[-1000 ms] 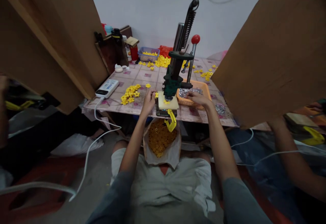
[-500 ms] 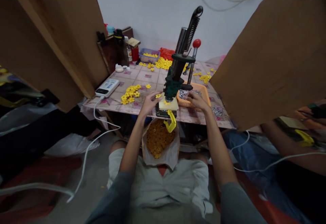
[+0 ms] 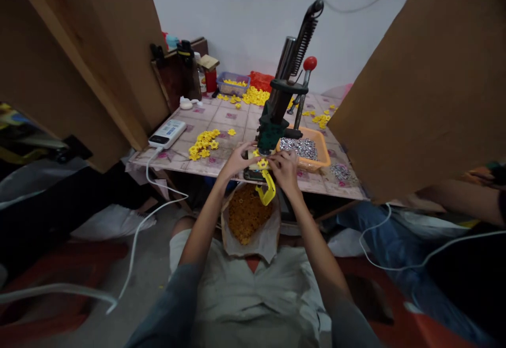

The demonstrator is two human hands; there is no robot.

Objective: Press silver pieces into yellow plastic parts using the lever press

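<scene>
Both hands (image 3: pixel 261 162) round yellow flower (image 3: pixel 262 164)

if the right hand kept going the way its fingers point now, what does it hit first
Probably the small yellow flower piece at the fingertips of the right hand, then the left hand just beyond it. Depth is hard to judge here.

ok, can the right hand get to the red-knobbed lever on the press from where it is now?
Probably yes. The right hand is at the press base beside the left hand, pinching a small yellow piece. The red-knobbed lever rises up and to its right, with only the orange tray below that path.
</scene>
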